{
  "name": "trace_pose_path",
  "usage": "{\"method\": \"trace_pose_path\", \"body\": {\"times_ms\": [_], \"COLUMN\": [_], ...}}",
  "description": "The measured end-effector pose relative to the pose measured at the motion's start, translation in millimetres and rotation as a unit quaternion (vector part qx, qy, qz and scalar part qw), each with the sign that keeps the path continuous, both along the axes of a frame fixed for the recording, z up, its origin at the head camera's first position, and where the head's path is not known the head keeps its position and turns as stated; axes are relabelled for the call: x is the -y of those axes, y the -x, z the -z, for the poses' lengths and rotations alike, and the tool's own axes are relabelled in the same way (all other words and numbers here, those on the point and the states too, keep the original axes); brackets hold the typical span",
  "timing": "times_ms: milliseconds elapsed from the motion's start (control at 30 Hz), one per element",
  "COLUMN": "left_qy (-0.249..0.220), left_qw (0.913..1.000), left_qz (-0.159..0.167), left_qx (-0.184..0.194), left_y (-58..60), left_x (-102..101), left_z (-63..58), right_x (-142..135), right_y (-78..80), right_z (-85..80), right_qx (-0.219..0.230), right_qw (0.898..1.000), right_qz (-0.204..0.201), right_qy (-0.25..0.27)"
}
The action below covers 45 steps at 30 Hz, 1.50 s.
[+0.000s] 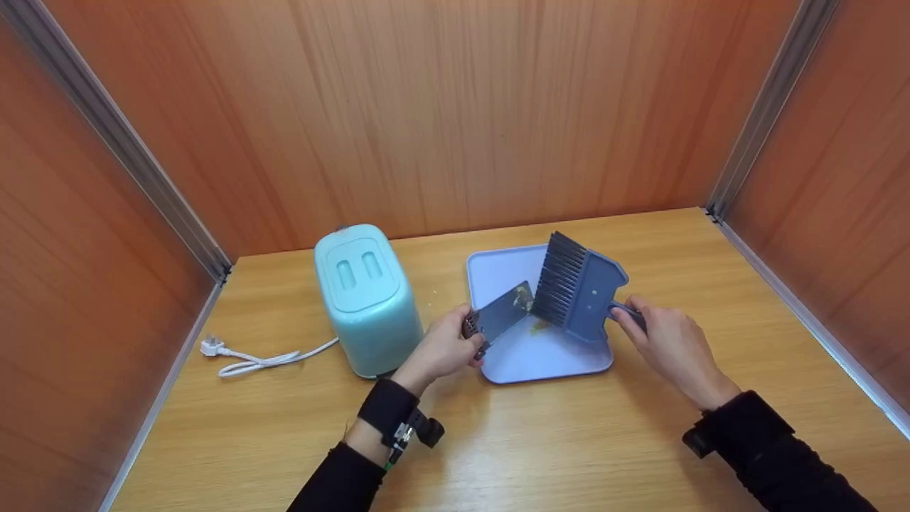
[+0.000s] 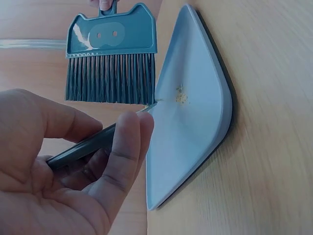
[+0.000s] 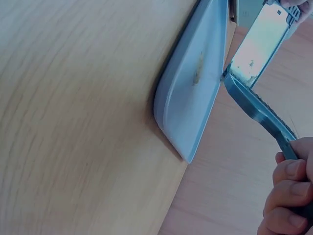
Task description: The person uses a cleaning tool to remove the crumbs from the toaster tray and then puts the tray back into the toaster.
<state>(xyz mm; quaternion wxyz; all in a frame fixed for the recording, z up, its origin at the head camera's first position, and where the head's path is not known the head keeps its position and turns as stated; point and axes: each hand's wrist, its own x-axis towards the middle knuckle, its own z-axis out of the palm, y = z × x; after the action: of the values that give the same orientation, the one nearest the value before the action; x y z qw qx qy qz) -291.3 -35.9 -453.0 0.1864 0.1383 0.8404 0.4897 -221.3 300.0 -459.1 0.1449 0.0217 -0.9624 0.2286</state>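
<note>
My left hand (image 1: 444,346) grips the dark slotted end of a flat metal crumb tray (image 1: 503,313), which is held tilted above a pale blue serving tray (image 1: 547,359). Yellowish crumbs (image 3: 251,63) cling to the crumb tray's far end. My right hand (image 1: 672,348) holds a blue-grey brush (image 1: 596,295) by its handle, with the dark bristles (image 2: 110,78) at the crumb tray's far end. A small heap of crumbs (image 2: 181,95) lies on the serving tray. Most of the brush handle is hidden by the right hand.
A turquoise toaster (image 1: 377,320) with a lid over its top stands left of the serving tray. Its white cord and plug (image 1: 213,347) lie on the wooden table (image 1: 284,441). Wood-grain panels (image 1: 455,121) enclose the back and both sides.
</note>
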Motion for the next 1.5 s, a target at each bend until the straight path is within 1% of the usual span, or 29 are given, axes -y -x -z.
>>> {"method": "trace_pose_path", "body": {"times_ms": [67,167,267,367,467,533,633,700,800,900,1000,1133,1233,1300,1400,1500], "left_qy": [0.006,0.006,-0.007,-0.022,-0.029,-0.027,-0.021,-0.018,-0.023,-0.028,-0.023,-0.003,0.014,0.025,0.027,0.017], "left_qw": [1.0000,1.0000,1.0000,0.9997,0.9992,0.9989,0.9987,0.9988,0.9992,0.9992,0.9992,0.9992,0.9991,0.9989,0.9987,0.9986], "left_qz": [-0.002,-0.003,0.002,0.012,0.021,0.030,0.033,0.031,0.021,0.018,0.019,0.016,0.013,0.011,0.014,0.021], "left_qx": [-0.003,-0.002,-0.003,-0.009,-0.015,-0.026,-0.033,-0.034,-0.024,-0.021,-0.026,-0.037,-0.039,-0.039,-0.042,-0.046], "left_y": [-0.3,-0.7,-2.0,-3.8,-6.2,-7.5,-9.1,-9.2,-8.3,-7.3,-6.9,-6.4,-6.4,-6.8,-7.2,-7.1], "left_x": [-0.1,0.2,0.2,-0.4,-1.3,-2.1,-2.6,-2.2,-1.0,0.0,0.0,-1.0,-1.9,-2.1,-2.0,-0.9], "left_z": [-0.7,-1.1,-0.6,-0.1,-0.3,-0.3,-1.2,-1.7,-2.2,-2.1,-1.7,-0.6,-0.4,-0.7,-1.1,-1.1], "right_x": [-1.1,-0.9,0.9,2.7,3.4,2.3,-0.3,-2.4,-4.1,-6.0,-8.3,-11.8,-12.5,-10.3,-2.6,9.9], "right_y": [0.6,2.0,3.3,4.1,5.1,5.3,4.6,3.8,2.8,2.5,1.8,0.5,-1.4,-3.0,-5.7,-8.3], "right_z": [-2.6,-5.7,-6.0,-3.3,0.3,2.4,4.1,5.1,6.1,6.5,5.2,1.7,-1.4,-3.0,-4.1,-3.5], "right_qx": [0.003,0.017,0.029,0.033,0.037,0.036,0.036,0.034,0.046,0.054,0.056,0.052,0.050,0.048,0.034,0.013], "right_qw": [1.000,0.997,0.993,0.990,0.989,0.990,0.992,0.994,0.993,0.994,0.995,0.996,0.995,0.994,0.992,0.988], "right_qz": [0.005,0.014,0.021,0.023,0.018,0.019,0.019,0.023,0.022,0.024,0.026,0.032,0.033,0.025,-0.001,-0.033], "right_qy": [0.020,0.068,0.111,0.134,0.140,0.132,0.117,0.106,0.102,0.095,0.082,0.068,0.079,0.095,0.125,0.147]}}
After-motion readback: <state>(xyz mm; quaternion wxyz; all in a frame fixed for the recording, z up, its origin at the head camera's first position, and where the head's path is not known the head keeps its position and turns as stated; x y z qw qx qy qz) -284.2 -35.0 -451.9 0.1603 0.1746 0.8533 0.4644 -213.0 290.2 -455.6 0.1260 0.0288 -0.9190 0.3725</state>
